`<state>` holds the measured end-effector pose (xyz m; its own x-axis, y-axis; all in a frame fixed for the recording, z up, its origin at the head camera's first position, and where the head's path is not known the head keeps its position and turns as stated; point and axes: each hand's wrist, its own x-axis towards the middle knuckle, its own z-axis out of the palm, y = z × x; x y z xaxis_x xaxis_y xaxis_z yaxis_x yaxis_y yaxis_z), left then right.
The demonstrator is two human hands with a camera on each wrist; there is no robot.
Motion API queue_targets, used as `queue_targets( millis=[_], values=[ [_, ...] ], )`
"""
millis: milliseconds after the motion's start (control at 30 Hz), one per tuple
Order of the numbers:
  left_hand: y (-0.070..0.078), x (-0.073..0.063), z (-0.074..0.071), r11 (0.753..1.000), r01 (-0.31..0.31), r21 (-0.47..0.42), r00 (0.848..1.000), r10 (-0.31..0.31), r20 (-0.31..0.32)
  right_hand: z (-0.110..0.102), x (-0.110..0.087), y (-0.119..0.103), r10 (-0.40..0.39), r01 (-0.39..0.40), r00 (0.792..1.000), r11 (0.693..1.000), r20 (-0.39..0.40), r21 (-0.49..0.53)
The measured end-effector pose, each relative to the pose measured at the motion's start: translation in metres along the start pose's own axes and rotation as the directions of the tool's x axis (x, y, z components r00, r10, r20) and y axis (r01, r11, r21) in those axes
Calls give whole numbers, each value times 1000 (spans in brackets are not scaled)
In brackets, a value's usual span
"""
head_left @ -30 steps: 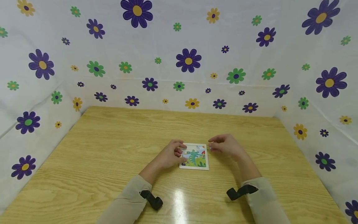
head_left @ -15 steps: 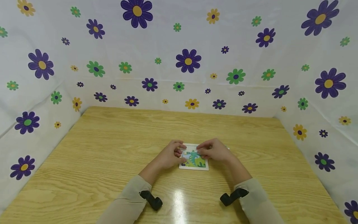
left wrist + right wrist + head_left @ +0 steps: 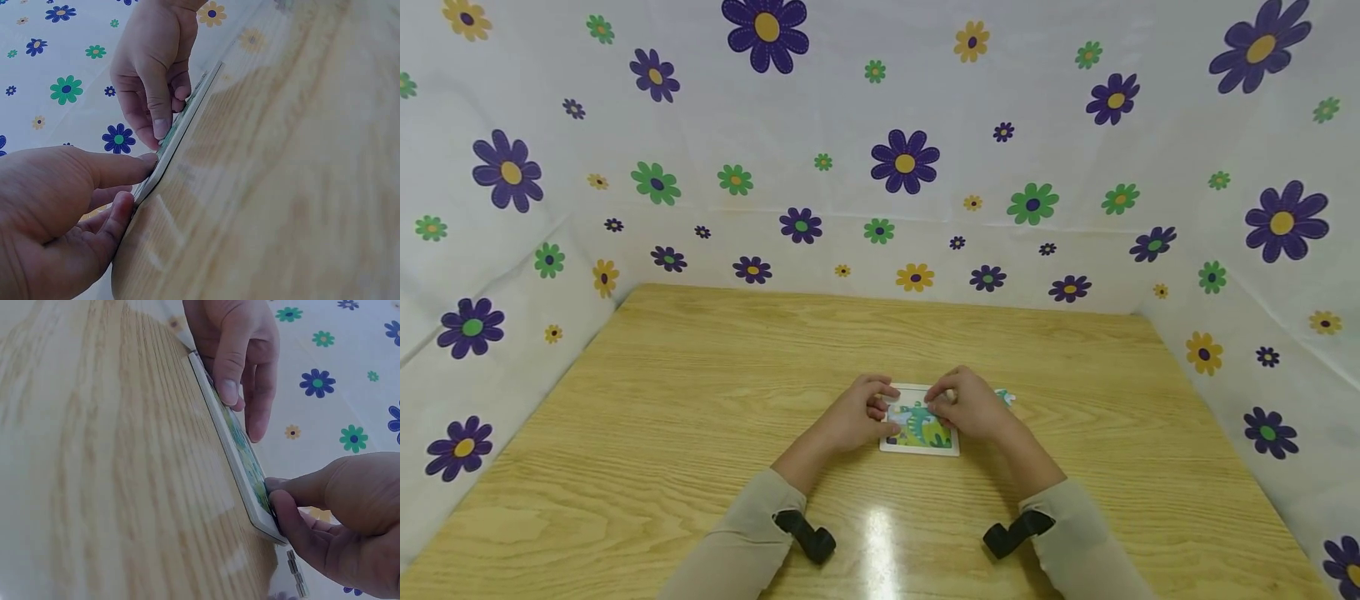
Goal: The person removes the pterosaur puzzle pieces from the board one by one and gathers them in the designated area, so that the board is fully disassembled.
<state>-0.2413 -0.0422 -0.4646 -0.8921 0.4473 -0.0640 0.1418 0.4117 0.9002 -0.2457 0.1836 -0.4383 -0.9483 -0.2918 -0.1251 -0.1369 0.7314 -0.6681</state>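
Observation:
A dinosaur jigsaw puzzle (image 3: 917,429) in a white frame lies flat on the table, its upper part showing bare white backing. My left hand (image 3: 850,417) holds it at the left edge, thumb on the near corner, fingers bent over the far one. Over the upper right of the picture, my right hand (image 3: 972,407) pinches a small puzzle piece between thumb and index finger. Those fingertips touch the board in the right wrist view, where the right hand (image 3: 350,519) mostly covers the piece. Another teal-and-white puzzle piece (image 3: 1006,397) lies just right of the frame, partly behind the right hand.
The wooden table (image 3: 700,375) carries the puzzle near its middle. A white flowered cloth (image 3: 820,192) closes off the back and both sides. Edges of loose pieces (image 3: 294,569) show beside the frame in the right wrist view.
My right hand has moved left from beside the frame onto the puzzle's upper right with the puzzle piece, uncovering the loose piece. My left hand has stayed in place.

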Motion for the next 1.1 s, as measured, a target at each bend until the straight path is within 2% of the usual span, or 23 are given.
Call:
queue_targets(
  millis=[167,367,633,767,900,1100],
  values=[
    [-2,1,1,1000,0,19,1000,0,-3,1,-1,-2,-16,16,1000,999,-22,-29],
    [-1,1,0,1000,12,25,1000,-12,-1,0,-1,-4,12,-12,1000,1000,-25,-23],
    [1,0,0,1000,10,-3,1000,-10,1,-19,-5,1,64,-63,998,998,16,-8],
    [2,0,0,1000,9,-1,1000,-9,-3,-31,-6,10,58,-62,997,995,49,74],
    [1,-1,1,1000,5,-5,1000,-5,-3,-43,-8,20,69,-82,995,979,73,187],
    [2,-1,1,1000,4,-2,1000,-4,-2,-58,-13,35,98,-113,993,953,65,281]
  ],
)
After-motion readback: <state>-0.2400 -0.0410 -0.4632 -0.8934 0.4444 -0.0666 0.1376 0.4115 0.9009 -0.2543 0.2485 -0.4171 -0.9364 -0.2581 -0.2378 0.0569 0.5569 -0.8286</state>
